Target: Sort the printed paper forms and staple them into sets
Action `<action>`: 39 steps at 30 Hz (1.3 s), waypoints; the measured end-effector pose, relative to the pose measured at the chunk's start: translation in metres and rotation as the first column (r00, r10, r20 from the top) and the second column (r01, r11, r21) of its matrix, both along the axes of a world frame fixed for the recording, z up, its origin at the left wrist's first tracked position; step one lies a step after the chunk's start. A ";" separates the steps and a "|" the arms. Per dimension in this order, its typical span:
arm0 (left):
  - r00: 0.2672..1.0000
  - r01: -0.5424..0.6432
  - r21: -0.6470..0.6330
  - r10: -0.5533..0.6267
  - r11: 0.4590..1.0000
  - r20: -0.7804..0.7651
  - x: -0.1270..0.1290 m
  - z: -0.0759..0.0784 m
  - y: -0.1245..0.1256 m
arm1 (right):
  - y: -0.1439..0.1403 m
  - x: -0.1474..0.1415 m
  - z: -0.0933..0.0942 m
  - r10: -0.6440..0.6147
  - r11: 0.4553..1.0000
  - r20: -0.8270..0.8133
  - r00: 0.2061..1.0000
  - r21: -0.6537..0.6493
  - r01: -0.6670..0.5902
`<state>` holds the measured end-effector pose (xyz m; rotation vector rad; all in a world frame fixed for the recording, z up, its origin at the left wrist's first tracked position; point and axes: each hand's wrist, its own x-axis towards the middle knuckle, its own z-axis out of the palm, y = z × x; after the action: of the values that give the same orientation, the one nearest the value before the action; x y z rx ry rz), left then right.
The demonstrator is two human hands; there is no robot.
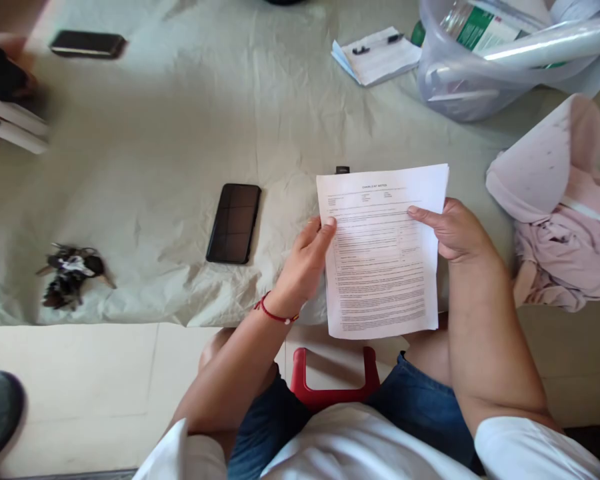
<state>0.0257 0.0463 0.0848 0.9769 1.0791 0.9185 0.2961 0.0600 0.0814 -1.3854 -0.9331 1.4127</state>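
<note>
Wrinkled cream tabletop (155, 133): phone (233, 223), keys (70, 273). Printed sheet (380, 250) above its edge, pinched by my left hand (303, 263) and right hand (455, 230); loose grip risks creasing.

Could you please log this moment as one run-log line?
left hand: grips printed sheet left edge | right hand: grips right edge | sheet: held above table | phone: left of sheet

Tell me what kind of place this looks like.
Probably an informal work table at home or in a small office. The left hand and right hand hold a printed form over a paper-covered table with a phone, keys and a notepad.
</note>
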 end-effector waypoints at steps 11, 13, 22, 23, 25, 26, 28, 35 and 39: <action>0.945 0.237 -0.272 -0.157 0.933 0.287 -0.020 -0.023 -0.005 | -0.008 0.001 -0.003 -0.017 0.999 0.031 0.999 -0.043 0.018; 0.956 0.168 -0.254 -0.095 0.952 0.277 -0.021 -0.025 -0.004 | -0.007 0.001 -0.003 -0.022 0.999 0.044 0.999 -0.027 0.023; 0.970 -0.044 -0.195 0.089 0.980 0.226 -0.021 -0.024 0.002 | 0.000 -0.005 -0.005 -0.115 0.993 0.099 0.988 0.021 0.113; 0.969 -0.041 -0.198 0.087 0.979 0.229 -0.022 -0.023 0.003 | 0.000 -0.004 -0.007 -0.116 0.993 0.112 0.987 0.035 0.113; 0.967 -0.044 -0.208 0.094 0.977 0.238 -0.024 -0.023 0.006 | 0.002 0.000 -0.011 -0.120 0.991 0.139 0.983 0.068 0.111; 0.965 -0.054 -0.214 0.106 0.975 0.240 -0.025 -0.023 0.008 | 0.002 0.003 -0.013 -0.128 0.990 0.151 0.980 0.085 0.116; 0.965 -0.074 -0.223 0.127 0.972 0.231 -0.027 -0.025 0.011 | 0.005 0.007 -0.016 -0.158 0.984 0.166 0.973 0.109 0.141; 0.984 -0.133 -0.080 0.141 0.988 0.110 -0.031 -0.034 0.015 | 0.014 0.011 -0.023 -0.237 0.966 0.199 0.951 0.157 0.207; 0.973 -0.195 -0.080 0.203 0.978 0.110 -0.034 -0.032 0.017 | 0.017 0.015 -0.024 -0.241 0.961 0.216 0.946 0.189 0.201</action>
<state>-0.0087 0.0630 0.0523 0.7573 1.1149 1.0815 0.3107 0.0772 0.0573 -1.5031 -0.9875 0.9939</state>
